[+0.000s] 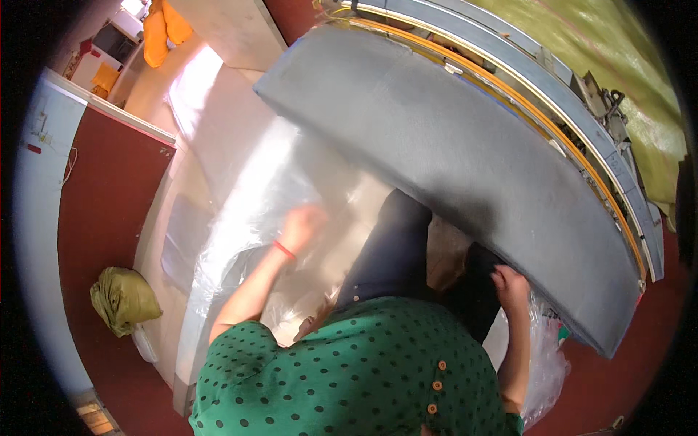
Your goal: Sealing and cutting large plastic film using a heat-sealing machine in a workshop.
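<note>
My left hand [302, 227], with a red band at the wrist, is over the clear plastic sheeting [251, 196] on my left. Motion smears its fingers, so whether it holds anything is unclear. My right hand [512, 288] is beside the near edge of a long grey padded-looking table [451, 152], above my dark trouser leg. Its fingers are curled and drawn together; anything between them is too small to make out. A dark shadow falls on the table's near side.
A metal rail with an orange strip [538, 120] runs along the table's far side. Beyond it lies yellow-green sheeting [611, 80]. More clear plastic [545, 370] hangs at my right. An olive bundle [125, 301] sits on the dark red floor [105, 203] at left.
</note>
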The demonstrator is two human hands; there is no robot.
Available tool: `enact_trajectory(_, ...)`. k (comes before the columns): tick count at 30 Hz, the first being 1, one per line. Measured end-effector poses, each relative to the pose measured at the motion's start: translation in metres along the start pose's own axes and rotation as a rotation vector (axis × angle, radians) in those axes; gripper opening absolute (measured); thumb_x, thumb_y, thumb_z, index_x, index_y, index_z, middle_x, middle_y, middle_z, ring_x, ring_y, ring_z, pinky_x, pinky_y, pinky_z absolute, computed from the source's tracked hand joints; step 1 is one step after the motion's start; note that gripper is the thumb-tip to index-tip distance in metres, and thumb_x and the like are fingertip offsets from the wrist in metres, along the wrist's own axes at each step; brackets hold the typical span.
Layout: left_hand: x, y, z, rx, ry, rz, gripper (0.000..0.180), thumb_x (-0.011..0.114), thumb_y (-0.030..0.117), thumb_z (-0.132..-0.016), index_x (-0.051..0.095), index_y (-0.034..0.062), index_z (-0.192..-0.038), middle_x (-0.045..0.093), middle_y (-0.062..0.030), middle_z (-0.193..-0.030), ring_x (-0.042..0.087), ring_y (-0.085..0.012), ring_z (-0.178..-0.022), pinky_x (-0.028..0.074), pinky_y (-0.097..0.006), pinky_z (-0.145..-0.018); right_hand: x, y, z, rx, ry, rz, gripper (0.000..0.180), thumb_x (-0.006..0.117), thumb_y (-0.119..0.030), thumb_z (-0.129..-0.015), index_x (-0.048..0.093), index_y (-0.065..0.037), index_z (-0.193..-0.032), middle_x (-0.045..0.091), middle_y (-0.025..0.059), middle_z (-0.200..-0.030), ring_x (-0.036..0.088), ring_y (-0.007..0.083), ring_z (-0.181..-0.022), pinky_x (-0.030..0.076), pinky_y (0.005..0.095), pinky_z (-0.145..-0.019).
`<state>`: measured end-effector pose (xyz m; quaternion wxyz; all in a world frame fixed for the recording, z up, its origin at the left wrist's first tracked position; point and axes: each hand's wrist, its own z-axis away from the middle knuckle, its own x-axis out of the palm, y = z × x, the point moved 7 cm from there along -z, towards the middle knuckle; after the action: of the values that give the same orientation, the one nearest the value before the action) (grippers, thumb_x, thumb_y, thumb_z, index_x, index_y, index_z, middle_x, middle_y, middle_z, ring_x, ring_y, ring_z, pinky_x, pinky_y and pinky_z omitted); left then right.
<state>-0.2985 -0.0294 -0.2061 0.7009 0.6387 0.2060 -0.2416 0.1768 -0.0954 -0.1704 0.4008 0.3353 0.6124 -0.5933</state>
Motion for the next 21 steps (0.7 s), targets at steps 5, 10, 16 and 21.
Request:
enact_trajectory(5,0.105,0.153,0.057,0.516,-0.304,0.203,0.004,0.06,0.003,-0.074,0.057,0.0021,-0.076,0.058,-0.0085,-0.079,0.057,-0.0224,-0.073,0.046,-0.029,-0.064,0.028,-0.125,-0.061,-0.257,-0.196,-0.539,0.053,0.066,-0.024,-0.071,0.048,-0.007,-0.117,0.056,0.0169,-0.106,0.054,0.0284,-0.099,0.042,0.0352,-0.084)
enact_trajectory(10,0.125,0.19,0.063,0.66,-0.486,0.178,0.004,0.059,0.003,-0.074,0.057,0.0024,-0.077,0.057,-0.009,-0.078,0.057,-0.025,-0.072,0.046,-0.032,-0.064,0.055,-0.145,-0.075,-0.15,-0.423,-0.874,0.023,0.063,-0.007,-0.072,0.06,-0.002,-0.095,0.06,0.0052,-0.092,0.054,0.0136,-0.087,0.042,0.0275,-0.078)
enact_trajectory(16,0.126,0.189,0.068,0.655,-0.604,0.113,0.008,0.062,0.006,-0.073,0.058,0.0025,-0.079,0.058,-0.0079,-0.079,0.057,-0.0231,-0.071,0.046,-0.03,-0.063,0.027,-0.124,-0.054,-0.128,-0.114,-1.097,0.011,0.062,0.004,-0.069,0.052,-0.001,-0.067,0.051,0.001,-0.071,0.047,0.0093,-0.069,0.038,0.0222,-0.064)
enact_trajectory(21,0.086,0.232,0.052,0.778,-0.156,-0.091,0.011,0.064,0.008,-0.071,0.059,0.0027,-0.08,0.059,-0.0076,-0.081,0.056,-0.024,-0.078,0.046,-0.032,-0.068,-0.009,-0.133,-0.04,-0.292,0.08,-0.945,0.018,0.065,0.005,-0.063,0.049,-0.003,-0.062,0.047,0.0023,-0.076,0.048,0.0129,-0.074,0.038,0.0244,-0.066)
